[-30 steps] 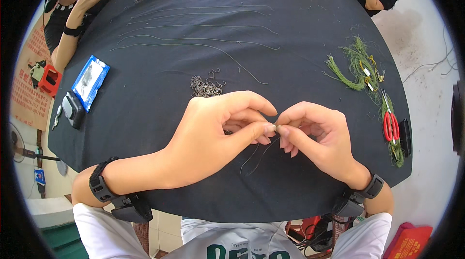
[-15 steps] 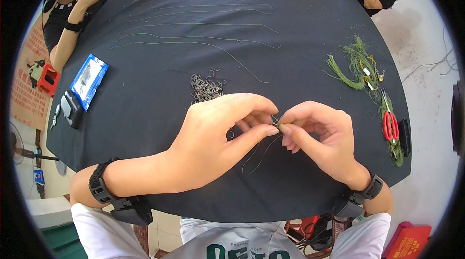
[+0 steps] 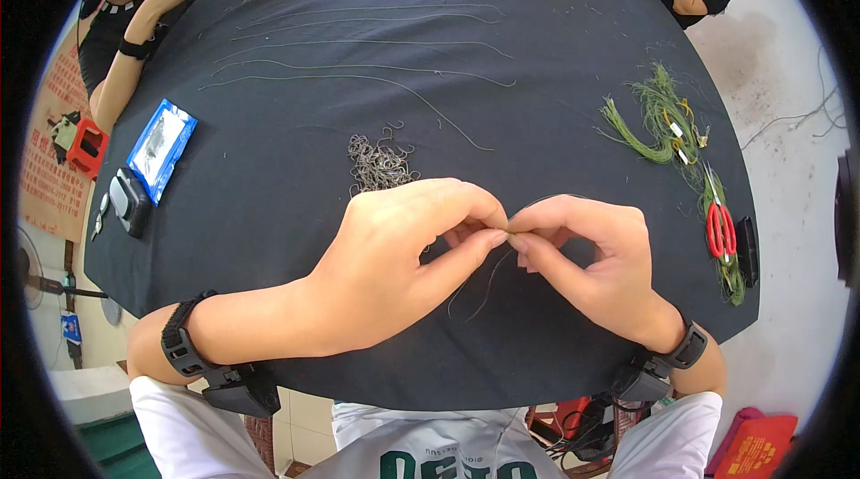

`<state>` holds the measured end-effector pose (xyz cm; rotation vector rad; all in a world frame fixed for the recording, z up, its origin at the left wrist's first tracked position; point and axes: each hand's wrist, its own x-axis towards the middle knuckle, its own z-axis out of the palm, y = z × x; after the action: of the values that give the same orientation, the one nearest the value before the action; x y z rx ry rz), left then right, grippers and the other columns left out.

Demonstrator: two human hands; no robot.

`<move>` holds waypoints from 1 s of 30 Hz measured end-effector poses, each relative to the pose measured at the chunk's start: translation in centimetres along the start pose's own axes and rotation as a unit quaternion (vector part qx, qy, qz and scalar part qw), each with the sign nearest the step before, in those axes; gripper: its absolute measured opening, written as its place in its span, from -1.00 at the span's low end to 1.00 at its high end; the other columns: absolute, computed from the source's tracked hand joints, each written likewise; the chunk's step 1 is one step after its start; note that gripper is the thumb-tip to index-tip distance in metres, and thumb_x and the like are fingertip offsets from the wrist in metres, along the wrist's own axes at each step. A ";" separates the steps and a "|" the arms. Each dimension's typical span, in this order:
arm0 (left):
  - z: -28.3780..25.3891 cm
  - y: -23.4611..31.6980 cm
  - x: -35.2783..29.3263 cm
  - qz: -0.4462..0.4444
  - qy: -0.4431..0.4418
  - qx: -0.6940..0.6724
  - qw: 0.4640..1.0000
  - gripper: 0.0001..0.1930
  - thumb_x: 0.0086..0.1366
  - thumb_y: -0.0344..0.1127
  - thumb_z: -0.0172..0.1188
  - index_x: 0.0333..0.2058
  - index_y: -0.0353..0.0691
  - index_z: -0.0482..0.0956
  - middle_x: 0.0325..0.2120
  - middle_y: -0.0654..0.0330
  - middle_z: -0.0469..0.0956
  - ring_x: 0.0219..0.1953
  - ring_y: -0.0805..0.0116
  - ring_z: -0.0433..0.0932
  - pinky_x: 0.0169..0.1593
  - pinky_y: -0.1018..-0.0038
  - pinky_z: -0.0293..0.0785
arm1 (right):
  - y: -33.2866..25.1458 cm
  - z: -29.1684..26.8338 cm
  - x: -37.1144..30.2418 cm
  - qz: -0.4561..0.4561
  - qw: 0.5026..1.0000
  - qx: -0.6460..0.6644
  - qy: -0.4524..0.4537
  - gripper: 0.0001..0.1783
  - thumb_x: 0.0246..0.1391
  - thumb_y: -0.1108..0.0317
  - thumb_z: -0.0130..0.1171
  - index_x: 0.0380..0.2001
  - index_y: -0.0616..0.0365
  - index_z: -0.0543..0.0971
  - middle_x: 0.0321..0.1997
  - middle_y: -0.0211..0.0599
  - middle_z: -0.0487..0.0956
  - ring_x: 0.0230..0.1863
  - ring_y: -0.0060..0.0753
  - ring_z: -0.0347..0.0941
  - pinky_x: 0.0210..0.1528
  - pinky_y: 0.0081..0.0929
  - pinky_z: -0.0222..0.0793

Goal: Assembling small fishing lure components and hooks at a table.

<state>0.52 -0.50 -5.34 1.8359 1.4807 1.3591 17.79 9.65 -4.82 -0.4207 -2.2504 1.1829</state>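
Fingertip to fingertip near the middle of the frame, a person's left hand (image 3: pixel 394 250) and right hand (image 3: pixel 596 250) worked a thin line (image 3: pixel 489 287) above the dark-covered tabletop (image 3: pixel 269 228). Each of the hands appeared to be pinching the line between thumb and forefinger; whether a hook was hidden in that grip could not be told. Two loose strands hung below the fingertips, toward the lower middle of the frame, and a curve of line showed just above the right hand. The step under way looked like a fine twist or knot, made at the spot where the two hands met. By that reading, the next move called for a steady pinch from the left hand while the right drew the strand snug, with the loose ends kept clear. A pile of hooks (image 3: pixel 381 161) lay just beyond the left hand, several lengths of line (image 3: pixel 367 77) were spread across the upper part of the frame, and red-handled scissors (image 3: pixel 720 233) lay near a green bundle (image 3: pixel 661 98) at the right. Half a second earlier, a small gap had separated the fingertips; now they met, and the curve above the right hand stood out more plainly.
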 end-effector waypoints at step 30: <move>-0.1 -0.3 0.1 0.083 0.012 0.061 0.995 -0.87 0.05 -0.57 0.24 -0.37 -0.35 0.55 -0.45 0.09 0.57 -0.43 0.30 0.59 -0.36 0.51 0.49 | -0.1 -0.3 -0.1 0.067 0.995 0.066 -0.014 -0.91 0.00 0.54 0.16 -0.37 0.23 0.61 -0.44 -0.38 0.62 -0.47 -0.68 0.53 -0.54 -0.74 0.36</move>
<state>0.33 -0.36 -5.52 2.0665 1.4798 1.3974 18.04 9.72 -4.60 -0.5110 -2.1805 1.4054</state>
